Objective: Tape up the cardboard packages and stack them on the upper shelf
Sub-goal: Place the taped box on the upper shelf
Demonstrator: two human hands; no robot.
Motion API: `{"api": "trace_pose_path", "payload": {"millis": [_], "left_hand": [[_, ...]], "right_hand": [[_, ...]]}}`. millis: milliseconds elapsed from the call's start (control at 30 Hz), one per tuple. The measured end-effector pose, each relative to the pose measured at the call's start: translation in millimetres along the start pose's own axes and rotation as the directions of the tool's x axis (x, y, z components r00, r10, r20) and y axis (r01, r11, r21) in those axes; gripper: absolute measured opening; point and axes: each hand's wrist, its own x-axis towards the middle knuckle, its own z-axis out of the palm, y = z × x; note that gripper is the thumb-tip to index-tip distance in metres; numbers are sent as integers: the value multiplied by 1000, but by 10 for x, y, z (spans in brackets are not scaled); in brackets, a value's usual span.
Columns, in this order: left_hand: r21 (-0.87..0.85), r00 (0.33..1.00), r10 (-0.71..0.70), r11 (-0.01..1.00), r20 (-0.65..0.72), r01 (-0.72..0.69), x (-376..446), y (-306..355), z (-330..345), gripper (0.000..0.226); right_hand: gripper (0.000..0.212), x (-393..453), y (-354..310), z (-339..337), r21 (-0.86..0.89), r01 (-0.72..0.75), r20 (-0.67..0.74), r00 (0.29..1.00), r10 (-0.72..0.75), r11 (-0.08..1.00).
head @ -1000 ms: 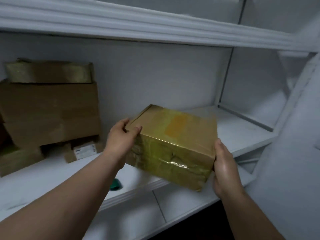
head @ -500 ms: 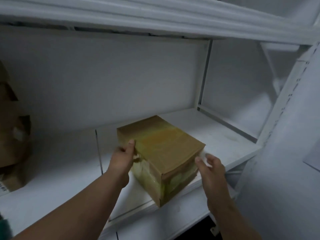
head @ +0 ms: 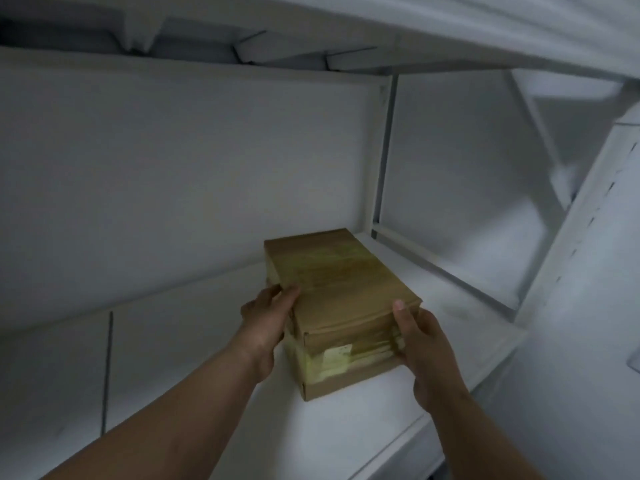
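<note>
A brown cardboard package (head: 337, 289), wrapped in shiny clear tape with a small pale label on its near end, rests flat on the white shelf board (head: 194, 358). It lies lengthwise, its far end close to the back wall. My left hand (head: 268, 318) grips the package's left side near the front corner, thumb on the top edge. My right hand (head: 420, 344) clasps the right front corner, thumb on top and fingers along the near end.
The white back wall (head: 207, 174) rises right behind the package. A grey upright post (head: 382, 161) and a low side rail (head: 446, 271) bound the shelf on the right. Another shelf's underside (head: 277, 46) hangs overhead. A seam (head: 107, 372) splits the shelf board at left.
The package went from held in the air to lying flat on the shelf, pushed deeper toward the back wall. The view swung right, so the stacked boxes at left are out of sight.
</note>
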Motion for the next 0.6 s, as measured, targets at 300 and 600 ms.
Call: {"api": "trace_pose_path", "payload": {"millis": [300,600], "left_hand": [[-23,980,77,997,183,-74,744,323,1089,48],[346,998,15,938,-61,7,1061,320,1730,83]], "right_hand": [[37,1503,-22,-368,-121,108,-29,993,-113,987],[35,2549,-143,-574,-247,12,68,998,5,969]]}}
